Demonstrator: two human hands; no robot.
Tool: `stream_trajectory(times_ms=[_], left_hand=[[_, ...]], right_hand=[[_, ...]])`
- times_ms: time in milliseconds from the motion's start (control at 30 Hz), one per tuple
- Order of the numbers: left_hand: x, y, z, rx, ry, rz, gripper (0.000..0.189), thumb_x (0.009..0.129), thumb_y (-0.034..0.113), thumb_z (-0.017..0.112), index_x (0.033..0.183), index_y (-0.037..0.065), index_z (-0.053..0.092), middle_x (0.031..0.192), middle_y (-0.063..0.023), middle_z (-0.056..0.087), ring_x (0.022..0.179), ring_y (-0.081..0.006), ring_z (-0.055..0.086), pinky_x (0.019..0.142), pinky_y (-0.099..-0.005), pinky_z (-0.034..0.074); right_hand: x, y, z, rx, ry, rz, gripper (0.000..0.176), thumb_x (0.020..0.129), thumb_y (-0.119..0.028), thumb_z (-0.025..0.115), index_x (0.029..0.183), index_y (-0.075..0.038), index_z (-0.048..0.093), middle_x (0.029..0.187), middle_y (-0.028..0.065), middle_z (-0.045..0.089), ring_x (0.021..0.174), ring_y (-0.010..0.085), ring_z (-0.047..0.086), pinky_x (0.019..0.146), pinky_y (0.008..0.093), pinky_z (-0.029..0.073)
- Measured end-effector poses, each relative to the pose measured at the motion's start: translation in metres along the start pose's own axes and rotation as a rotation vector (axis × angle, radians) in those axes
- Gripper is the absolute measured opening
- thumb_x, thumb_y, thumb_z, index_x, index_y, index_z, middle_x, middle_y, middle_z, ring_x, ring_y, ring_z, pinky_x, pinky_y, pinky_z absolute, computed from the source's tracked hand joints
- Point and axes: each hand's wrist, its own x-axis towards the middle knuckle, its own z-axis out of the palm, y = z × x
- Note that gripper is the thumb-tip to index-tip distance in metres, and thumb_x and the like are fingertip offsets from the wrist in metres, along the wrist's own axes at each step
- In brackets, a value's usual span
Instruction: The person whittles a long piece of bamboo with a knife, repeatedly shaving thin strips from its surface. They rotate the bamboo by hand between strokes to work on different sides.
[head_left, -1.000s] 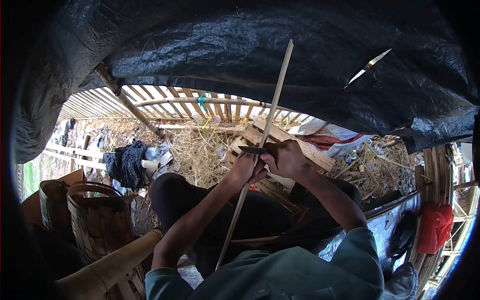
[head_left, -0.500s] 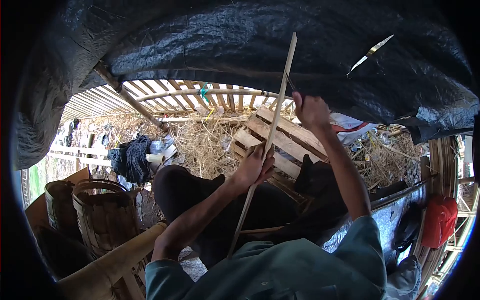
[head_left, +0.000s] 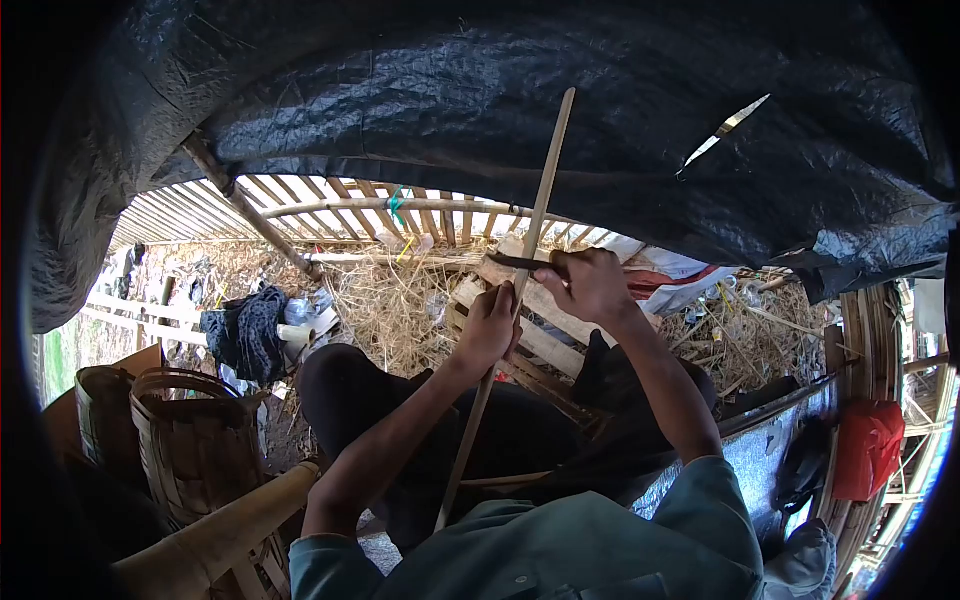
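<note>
A long, pale bamboo strip [head_left: 549, 180] runs slantwise from near my chest up in front of the black sheet. My left hand [head_left: 487, 327] is closed around the strip near its middle. Just above it, my right hand [head_left: 592, 285] grips a dark-bladed knife [head_left: 518, 262] by its handle. The blade lies across the strip, close above my left fingers, and appears to touch it. The handle is mostly hidden in my right fist.
Black plastic sheeting [head_left: 440, 90] hangs ahead. Wooden slats [head_left: 545, 347] and straw [head_left: 395, 310] lie below my hands. Woven baskets [head_left: 195, 440] and a thick bamboo pole [head_left: 225, 520] are at left. A red bag [head_left: 867, 450] is at right.
My right hand has come down with the knife, from high beside the strip to just above my left hand. The strip's top end sits slightly lower and further left.
</note>
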Motion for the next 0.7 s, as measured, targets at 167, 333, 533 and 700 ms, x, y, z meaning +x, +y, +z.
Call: stream_trajectory(times_ms=[167, 333, 533, 700], left_hand=[[0.009, -0.032, -0.006, 0.582, 0.272, 0.518, 0.034, 0.097, 0.022, 0.038, 0.077, -0.002, 0.052, 0.052, -0.0171, 0.053, 0.043, -0.0322, 0.055, 0.042, -0.0416, 0.040], [-0.005, -0.013, 0.003, 0.593, 0.330, 0.461, 0.024, 0.094, 0.013, 0.041, 0.080, -0.002, 0.054, 0.057, -0.0222, 0.054, 0.054, -0.0416, 0.056, 0.047, -0.0465, 0.040], [-0.002, -0.010, 0.003, 0.596, 0.284, 0.407, 0.025, 0.095, 0.015, 0.040, 0.084, -0.003, 0.054, 0.060, -0.0224, 0.055, 0.055, -0.0394, 0.057, 0.048, -0.0451, 0.041], [-0.023, 0.004, 0.016, 0.510, 0.182, 0.302, 0.028, 0.097, 0.017, 0.040, 0.082, -0.003, 0.054, 0.053, -0.0185, 0.052, 0.047, -0.0324, 0.056, 0.044, -0.0404, 0.040]], right_hand=[[-0.008, -0.020, 0.013, -0.007, -0.080, -0.031, 0.050, 0.087, -0.051, 0.054, 0.062, -0.008, 0.060, 0.049, 0.0075, 0.057, 0.043, 0.0254, 0.059, 0.045, 0.0351, 0.049], [-0.003, -0.011, 0.017, -0.059, -0.148, 0.012, 0.053, 0.087, -0.055, 0.050, 0.064, -0.009, 0.063, 0.051, 0.0083, 0.059, 0.047, 0.0254, 0.061, 0.046, 0.0366, 0.049], [0.005, 0.013, 0.030, -0.167, -0.086, 0.254, 0.054, 0.089, -0.053, 0.048, 0.070, -0.007, 0.068, 0.056, 0.0131, 0.061, 0.054, 0.0315, 0.064, 0.051, 0.0399, 0.052], [0.023, 0.106, 0.008, -0.365, -0.076, 0.688, 0.071, 0.093, -0.058, 0.032, 0.072, -0.001, 0.068, 0.073, 0.0239, 0.065, 0.076, 0.0400, 0.066, 0.064, 0.0481, 0.055]])
